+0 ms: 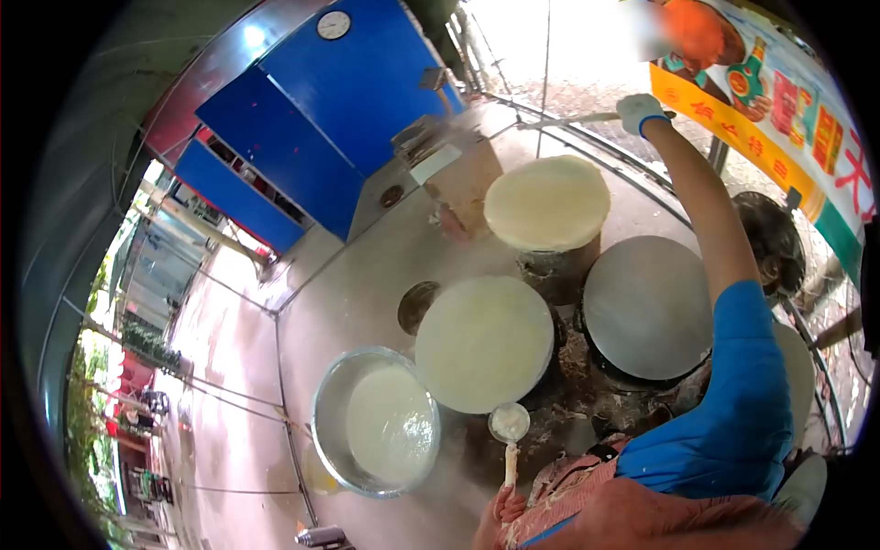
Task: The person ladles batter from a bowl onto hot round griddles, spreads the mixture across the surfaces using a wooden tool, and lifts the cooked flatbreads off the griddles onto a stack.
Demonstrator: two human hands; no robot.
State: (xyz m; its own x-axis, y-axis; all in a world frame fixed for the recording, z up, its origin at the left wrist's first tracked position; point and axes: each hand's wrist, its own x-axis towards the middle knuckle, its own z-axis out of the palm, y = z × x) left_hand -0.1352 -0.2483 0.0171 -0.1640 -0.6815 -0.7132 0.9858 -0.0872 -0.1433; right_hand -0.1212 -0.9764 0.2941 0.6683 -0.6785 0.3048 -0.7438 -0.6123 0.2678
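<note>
Low in the view, my left hand (503,510) is closed round the pale handle of a ladle (510,423). White batter shows in the ladle's bowl, beside the edge of a round griddle covered with a pale, thin layer (484,344). My right hand (639,112), in a white glove with a blue cuff, reaches out at the upper right. It grips a long, flat wooden stick (573,120) that points left. Left of the covered griddle, a metal basin (323,426) holds white batter (390,422).
A bare grey griddle (648,307) sits below my right arm. Farther off, a pale round sheet (547,203) lies on a stand. A cardboard box (467,188), blue panels (344,82) and a printed banner (779,119) stand around. A metal flask-like object (321,536) is near the bottom edge.
</note>
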